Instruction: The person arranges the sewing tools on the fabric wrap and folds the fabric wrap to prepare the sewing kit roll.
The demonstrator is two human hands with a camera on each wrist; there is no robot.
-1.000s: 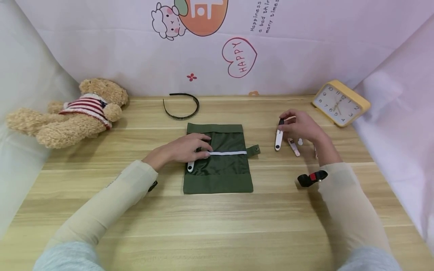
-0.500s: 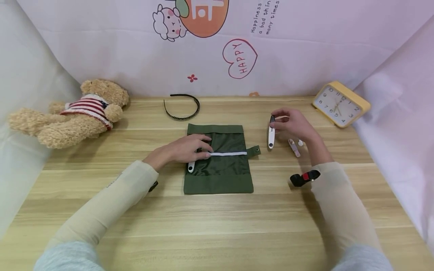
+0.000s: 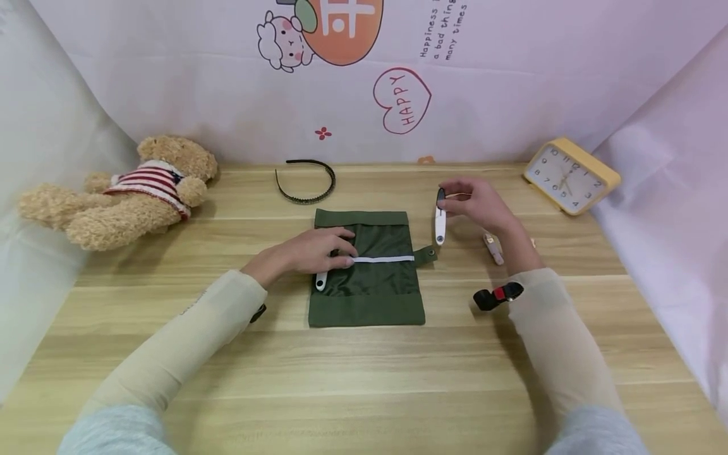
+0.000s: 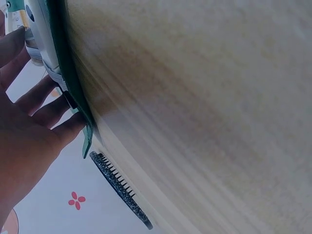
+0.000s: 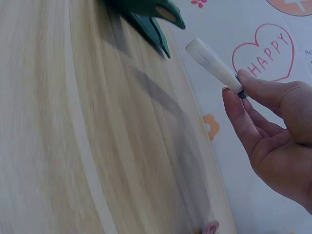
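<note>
A dark green fabric roll-up pouch [image 3: 378, 278] lies unfolded, with a white elastic band [image 3: 383, 259] across its middle. My left hand [image 3: 318, 249] rests over its left side; thumb and forefinger pinch the band's left part, other fingers touching the fabric. Beneath that hand, the end of a white slim tool [image 3: 321, 281] with a dark dot shows. Right of the pouch, my right hand [image 3: 478, 205] pinches a matching white slim tool [image 3: 440, 224] by its black end, between thumb and fingertips. The right wrist view shows this white tool [image 5: 214, 63] held above the table.
Partly hidden by the right forearm, a small nail clipper [image 3: 493, 248] lies on the wooden table [image 3: 364, 392]. Behind stand a yellow clock [image 3: 571, 175] at right and a black toothed headband [image 3: 307, 200]. A teddy bear [image 3: 131, 196] lies at far left.
My right hand has carried the white slim tool leftward, closer to the pouch's snap tab. The left hand stays in place on the pouch.
</note>
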